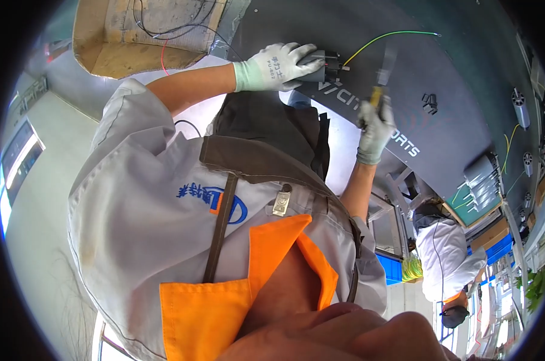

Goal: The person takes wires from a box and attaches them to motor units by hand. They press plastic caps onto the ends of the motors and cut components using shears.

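My left hand (281, 65), in a white glove, grips a dark grey cylindrical motor (312, 73) lying on its side at the edge of the dark table. A green-and-yellow wire (380, 36) runs from the motor's end across the tabletop. Off to the right, my gloved right hand (376, 125) is closed round a tool with a yellow handle (376, 96). Its pale, narrow far end is smeared by motion, so I cannot tell its exact kind. Several small black parts (429, 103) lie on the table beyond that hand.
An open cardboard box (113, 54) with black cable sits at the upper left. Printed white lettering (405, 143) marks the dark table (465, 84). Silver cylinders (482, 183) stand on a green surface at right. Another person (444, 253) is at lower right.
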The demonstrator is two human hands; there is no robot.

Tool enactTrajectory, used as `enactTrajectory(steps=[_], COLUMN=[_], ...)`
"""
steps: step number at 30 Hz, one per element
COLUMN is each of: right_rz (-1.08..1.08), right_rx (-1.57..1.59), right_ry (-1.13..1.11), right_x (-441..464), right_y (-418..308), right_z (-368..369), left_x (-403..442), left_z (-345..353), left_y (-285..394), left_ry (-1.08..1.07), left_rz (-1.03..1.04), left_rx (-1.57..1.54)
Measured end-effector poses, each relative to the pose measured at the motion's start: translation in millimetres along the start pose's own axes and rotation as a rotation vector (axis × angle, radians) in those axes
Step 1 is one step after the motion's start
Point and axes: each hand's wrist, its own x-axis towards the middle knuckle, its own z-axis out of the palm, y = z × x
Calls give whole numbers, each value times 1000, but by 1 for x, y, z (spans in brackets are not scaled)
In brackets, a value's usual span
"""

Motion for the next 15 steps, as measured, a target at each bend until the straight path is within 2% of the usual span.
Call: enactTrajectory(steps=[2, 3, 5, 7, 9, 11, 12, 13, 14, 15], right_rz=[-173, -111, -251, -349, 0, -16, -287, -268, -305, -265], right_rx=[287, -134, -288, -295, -102, 29, -164, -238, -445, -438], right_ry=[108, -39, -144, -115, -23, 88, 207, 285, 368, 395], right_x=[6, 17, 8, 22, 6, 8, 17, 24, 28, 29], right_y=[4, 43, 35, 31, -2, -7, 3, 20, 22, 25], right_z=[-6, -7, 18, 7, -9, -27, -33, -45, -47, -50], left_x=[0, -1, -2, -6, -2, -2, 0, 7, 16, 21], left_z=[-3, -6, -4, -5, -6, -18, -31, -47, -57, -58], left_y=[1, 1, 3, -2, 4, 15, 15, 19, 21, 14], left_ry=[-3, -11, 7, 25, 1, -42, -88, -226, -360, -374], left_rz=[-9, -7, 8, 14, -15, -73, -125, -239, -355, -404], left_rx=[-17, -33, -28, -1, -21, -13, 11, -54, -119, -200])
